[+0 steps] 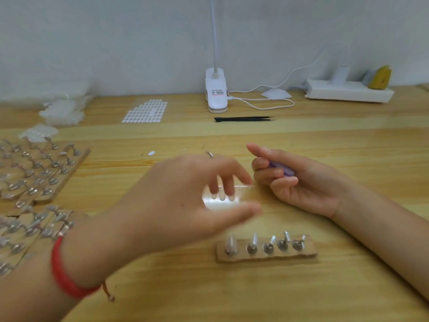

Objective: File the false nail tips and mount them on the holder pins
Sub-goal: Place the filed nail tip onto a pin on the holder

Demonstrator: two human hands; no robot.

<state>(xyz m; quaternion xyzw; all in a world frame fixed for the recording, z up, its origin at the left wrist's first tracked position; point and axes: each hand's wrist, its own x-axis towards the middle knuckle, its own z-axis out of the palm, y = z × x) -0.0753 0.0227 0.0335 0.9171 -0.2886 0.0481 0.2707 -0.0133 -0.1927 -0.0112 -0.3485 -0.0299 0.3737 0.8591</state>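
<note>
Front and centre, one holder strip (pixel 310 251) carries five pins (pixel 268 247); left hand (pixel 183 196) hovers spread wide, blurred, right hand (pixel 301 189) grips one purple file (pixel 283 170).

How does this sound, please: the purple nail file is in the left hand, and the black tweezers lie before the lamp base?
Not quite: the head view shows the purple nail file in the right hand. The black tweezers do lie before the lamp base.
</note>
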